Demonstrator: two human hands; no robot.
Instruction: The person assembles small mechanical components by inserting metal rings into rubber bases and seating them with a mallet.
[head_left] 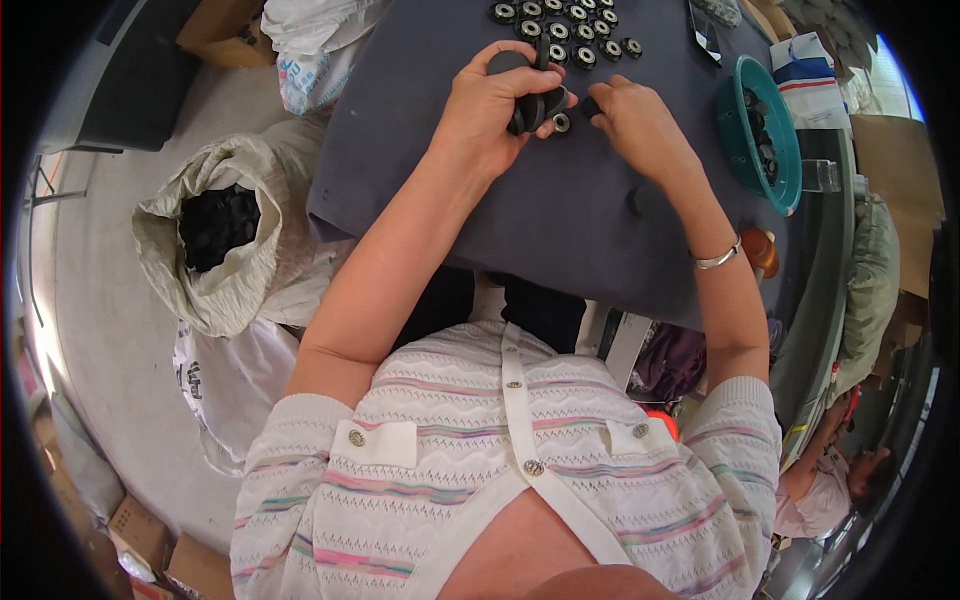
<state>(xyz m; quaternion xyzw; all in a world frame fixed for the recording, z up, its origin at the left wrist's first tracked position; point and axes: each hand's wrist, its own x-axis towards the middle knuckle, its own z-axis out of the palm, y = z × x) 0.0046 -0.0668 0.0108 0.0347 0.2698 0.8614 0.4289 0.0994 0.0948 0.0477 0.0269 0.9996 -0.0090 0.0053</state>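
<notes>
My left hand (482, 108) is closed round several black round discs (524, 112), which stick out between the thumb and fingers. Just to its right, my right hand (642, 130) pinches one small black round piece (591, 107) at its fingertips. Between the hands, a round part with a silver ring-shaped centre (561, 123) lies on the table. Beyond them, several black round parts with silver ring centres (583, 32) lie in rows. A dark round piece (638, 201) rests on the cloth beside my right forearm.
The table has a dark grey cloth (400, 150). At right stands a teal basin (735, 150) of black pieces, near a clear jar (821, 176) and a phone (704, 38). An open woven sack (290, 185) with black pieces stands left. Another person (820, 490) sits at lower right.
</notes>
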